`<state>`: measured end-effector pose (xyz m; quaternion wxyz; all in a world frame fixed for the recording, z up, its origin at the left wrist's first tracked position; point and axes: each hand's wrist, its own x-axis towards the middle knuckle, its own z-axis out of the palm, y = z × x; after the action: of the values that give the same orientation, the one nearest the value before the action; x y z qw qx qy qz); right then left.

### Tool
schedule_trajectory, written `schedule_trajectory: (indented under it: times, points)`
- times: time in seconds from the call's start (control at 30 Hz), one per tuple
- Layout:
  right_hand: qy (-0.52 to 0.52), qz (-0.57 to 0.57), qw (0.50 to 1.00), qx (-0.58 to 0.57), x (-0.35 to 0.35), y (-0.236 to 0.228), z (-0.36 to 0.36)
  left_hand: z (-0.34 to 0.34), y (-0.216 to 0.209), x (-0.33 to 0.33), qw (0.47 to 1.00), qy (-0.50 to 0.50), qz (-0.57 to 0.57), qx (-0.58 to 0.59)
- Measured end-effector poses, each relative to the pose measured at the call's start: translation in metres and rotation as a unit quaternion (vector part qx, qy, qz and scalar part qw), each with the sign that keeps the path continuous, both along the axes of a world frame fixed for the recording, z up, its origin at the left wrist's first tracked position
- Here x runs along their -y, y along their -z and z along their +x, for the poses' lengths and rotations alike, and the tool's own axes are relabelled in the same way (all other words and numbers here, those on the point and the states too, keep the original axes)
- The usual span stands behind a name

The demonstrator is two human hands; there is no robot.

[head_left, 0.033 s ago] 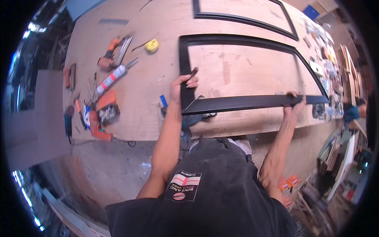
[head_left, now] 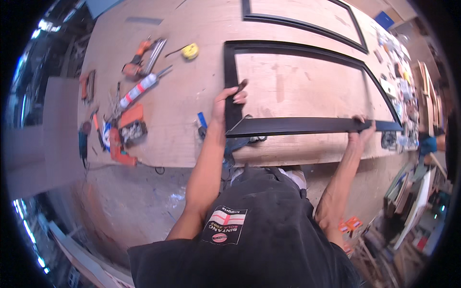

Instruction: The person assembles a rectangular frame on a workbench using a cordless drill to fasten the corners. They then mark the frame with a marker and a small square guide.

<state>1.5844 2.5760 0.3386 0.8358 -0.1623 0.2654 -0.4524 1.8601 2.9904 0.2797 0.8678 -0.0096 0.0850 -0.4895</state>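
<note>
A black rectangular frame is held over the wooden workbench, its near rail toward me and its left rail upright in the view. My left hand is closed around the left rail, with fingertips showing on the inner side. Farther right, my right hand grips the near rail close to its right end. A thin light line marks the near left corner joint. Beyond it lies a second black frame, cut off by the top of the view. Below the near left corner, a dark blue tool is partly hidden.
Left on the workbench lie a yellow tape measure, an orange nail gun, a sealant tube, an orange-red power tool and a hammer. Small items crowd the right edge. Wood offcuts lean at lower right.
The bench, the tools and the frame all sit slightly farther right in the view. Both hands keep the same hold on the frame.
</note>
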Motion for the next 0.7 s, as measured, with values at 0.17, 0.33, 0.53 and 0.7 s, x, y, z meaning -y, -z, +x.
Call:
schedule_trajectory:
  times: [0.17, 0.33, 0.53, 0.7]
  points:
    - [-0.016, 0.018, 1.0, 0.011, 0.043, 0.0, 0.002, -0.06, -0.01, -0.009, 0.847, -0.084, 0.414, 0.322]
    - [-0.043, 0.036, 0.998, -0.002, 0.076, -0.024, 0.016, -0.147, 0.004, -0.049, 0.276, 0.045, 0.652, 0.705]
    - [-0.05, 0.064, 0.996, -0.021, 0.098, -0.036, 0.032, -0.132, 0.064, -0.057, 0.144, 0.044, 0.614, 0.775]
    - [0.004, 0.053, 0.997, -0.062, 0.084, -0.033, 0.034, -0.125, 0.063, -0.068, 0.171, 0.109, 0.573, 0.794]
